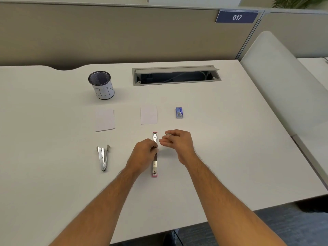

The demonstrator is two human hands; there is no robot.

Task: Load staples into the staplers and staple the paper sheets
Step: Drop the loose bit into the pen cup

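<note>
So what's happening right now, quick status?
Left hand steadies the opened pink stapler. Right hand pinches a small staple strip beside it. Nothing in the way.

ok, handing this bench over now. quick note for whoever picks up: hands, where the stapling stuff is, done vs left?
Left hand: holds the opened pink stapler at its middle, flat on the desk.
Right hand: just right of it, pinching a small metallic piece, likely a staple strip.
Silver stapler: lies open at left, untouched.
Staple box: far right of the papers.
Paper sheets: left stack, right stack, both beyond the staplers; no staples visible on them.
Done: pink stapler opened, strip apparently taken.
Left: load both staplers, staple both stacks.
</note>
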